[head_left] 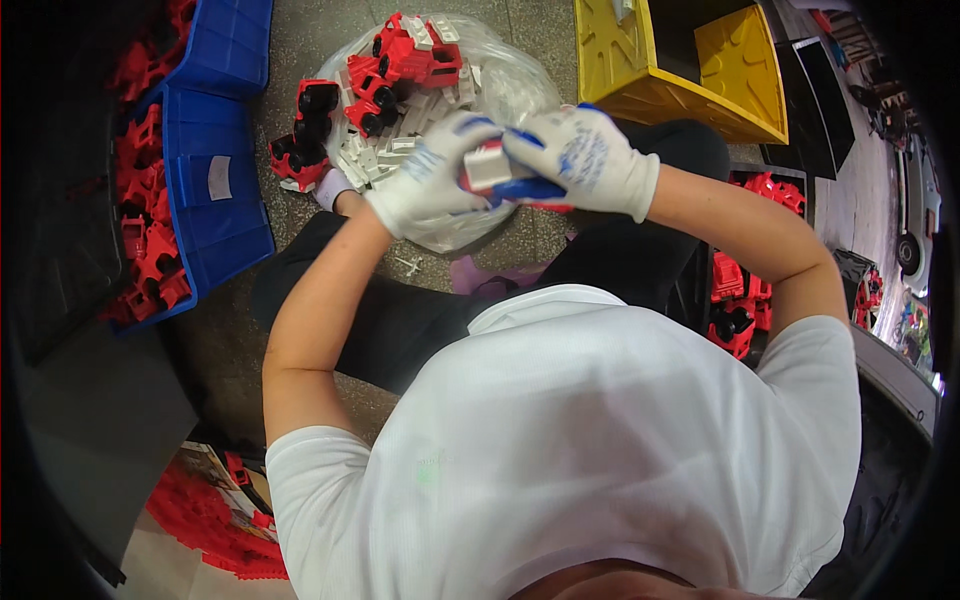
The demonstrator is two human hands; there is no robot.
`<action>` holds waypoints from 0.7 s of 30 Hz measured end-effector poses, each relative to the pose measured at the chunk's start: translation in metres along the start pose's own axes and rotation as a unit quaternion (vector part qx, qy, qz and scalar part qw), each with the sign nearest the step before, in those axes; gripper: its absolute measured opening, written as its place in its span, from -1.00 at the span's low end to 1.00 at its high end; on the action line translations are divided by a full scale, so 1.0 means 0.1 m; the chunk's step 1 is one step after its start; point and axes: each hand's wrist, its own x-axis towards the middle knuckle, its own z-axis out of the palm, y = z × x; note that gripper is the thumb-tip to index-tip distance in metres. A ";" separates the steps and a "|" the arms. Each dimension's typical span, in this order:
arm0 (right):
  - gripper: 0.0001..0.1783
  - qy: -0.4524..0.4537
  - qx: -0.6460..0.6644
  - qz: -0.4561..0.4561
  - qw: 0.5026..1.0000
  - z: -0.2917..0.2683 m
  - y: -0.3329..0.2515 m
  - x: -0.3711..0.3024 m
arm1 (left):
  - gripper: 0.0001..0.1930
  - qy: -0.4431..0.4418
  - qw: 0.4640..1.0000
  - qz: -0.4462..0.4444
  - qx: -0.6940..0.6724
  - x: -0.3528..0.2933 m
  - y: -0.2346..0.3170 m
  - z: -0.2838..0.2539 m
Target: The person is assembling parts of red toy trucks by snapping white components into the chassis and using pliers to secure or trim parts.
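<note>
Between my two gloved hands is a small red-and-white toy piece (487, 168), its pale boxy side facing up. My left hand (430, 175), in a white glove with blue patches, curls round it from the left. From the right, my right hand (592, 160), gloved alike, grips it with blue-coated fingers. Motion blurs the fingertips, and they hide part of the piece. Just beyond lies a clear plastic bag (515, 75) holding white plastic parts (415, 115). Several red toy trucks (405, 55) with black wheels rest on top of these parts.
Blue bins (215, 190) of red toy parts stand at the left. A yellow crate (690, 95) is at the far right. More red toys (735, 290) sit by my right elbow. Small pale pieces (408, 266) lie on the speckled floor (545, 235) between my legs.
</note>
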 end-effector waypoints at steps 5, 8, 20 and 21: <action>-0.31 0.047 0.028 0.027 0.998 -0.09 0.02 -0.12 | -0.22 0.030 0.990 -0.015 -0.141 0.04 0.16 0.12; -0.33 0.143 0.153 0.108 0.972 -0.11 0.20 -0.44 | -0.23 0.079 0.990 -0.064 -0.101 0.05 0.18 -0.08; -0.49 0.049 0.199 0.118 0.972 0.35 0.08 -0.40 | -0.25 0.023 0.987 -0.119 -0.107 0.01 0.34 -0.04; -0.52 0.044 0.238 0.122 0.963 0.36 0.08 -0.39 | -0.25 0.022 0.984 -0.146 -0.102 -0.03 0.41 -0.04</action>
